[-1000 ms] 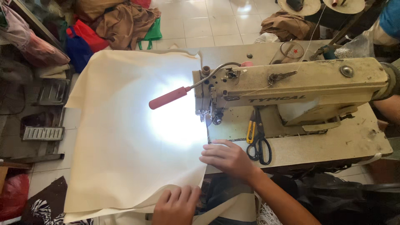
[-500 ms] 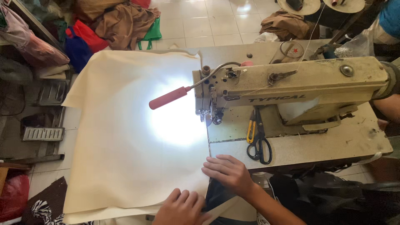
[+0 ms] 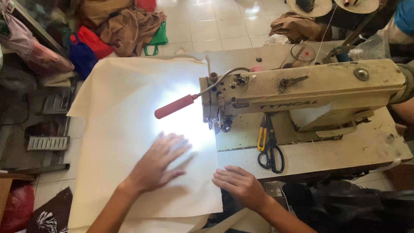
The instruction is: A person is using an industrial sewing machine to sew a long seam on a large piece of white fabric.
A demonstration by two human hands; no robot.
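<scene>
Head view, that's the only one you get:

Cloth: big cream sheet (image 3: 129, 112) spread flat over the desk (image 3: 345, 151), left side hanging off the edge, right edge running up to the needle of the sewing machine (image 3: 302, 95).

Left hand: yours (image 3: 157, 166) lies palm down on the cloth, fingers (image 3: 177, 144) spread wide, gripping nothing, just pressing.

Right hand: (image 3: 239, 183) sits at the cloth's near right edge, fingers loosely together and flat, nothing pinched as far as I can tell.

Feel: looks light and limp, maybe a bit slick, so I'd guess it slides and rucks under a push and the overhang drags it left.

Where to hold: flat palms on top, or pinch the right edge near the needle.

Nearby: red-handled lamp (image 3: 174, 106) glaring on the cloth, scissors (image 3: 269, 149) lying right of the needle.
</scene>
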